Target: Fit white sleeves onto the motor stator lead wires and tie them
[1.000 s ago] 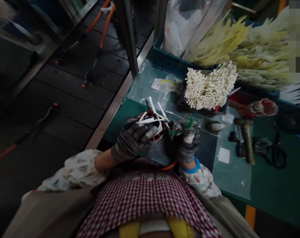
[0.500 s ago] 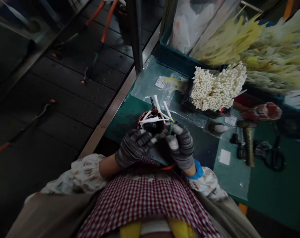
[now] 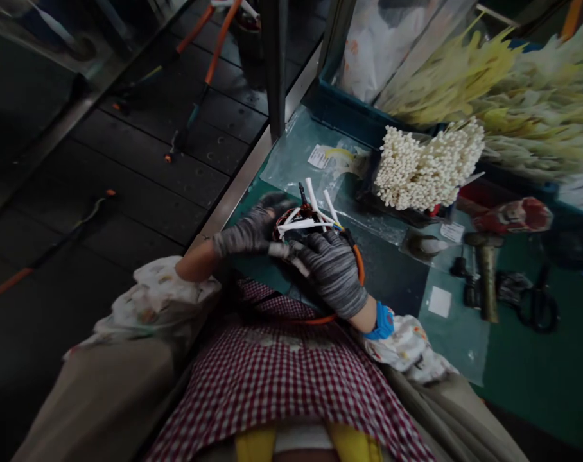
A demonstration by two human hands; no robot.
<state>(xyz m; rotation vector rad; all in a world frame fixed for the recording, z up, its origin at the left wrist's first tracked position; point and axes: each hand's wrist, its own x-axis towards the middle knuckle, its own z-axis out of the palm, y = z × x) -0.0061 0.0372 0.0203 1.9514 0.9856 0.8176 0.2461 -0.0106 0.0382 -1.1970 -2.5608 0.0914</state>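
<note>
A round motor stator (image 3: 280,226) with reddish copper windings sits at the edge of the green worktop in front of me. White sleeves (image 3: 302,225) lie across it and stick up from it, beside a dark upright lead. My left hand (image 3: 250,230), in a grey striped glove, is closed around its left side, the fingertips blurred. Over its near right side lies my right hand (image 3: 332,266), gloved alike, with the fingers curled onto it. An orange cable (image 3: 359,264) runs from the coloured wires past my right hand toward my lap. Both hands hide much of the stator.
White bead-like sleeve bundles (image 3: 429,167) stand behind, near yellowish sleeving (image 3: 522,109) and a blue bin (image 3: 354,119). A hammer (image 3: 488,276), scissors (image 3: 542,301) and a red-taped tool (image 3: 517,215) lie right. A metal post (image 3: 275,70) rises at the table edge; orange cables (image 3: 214,51) lie left.
My left hand has moved from the front of the stator to its left side. My right hand has shifted left and flattened over the near side, exposing more orange cable.
</note>
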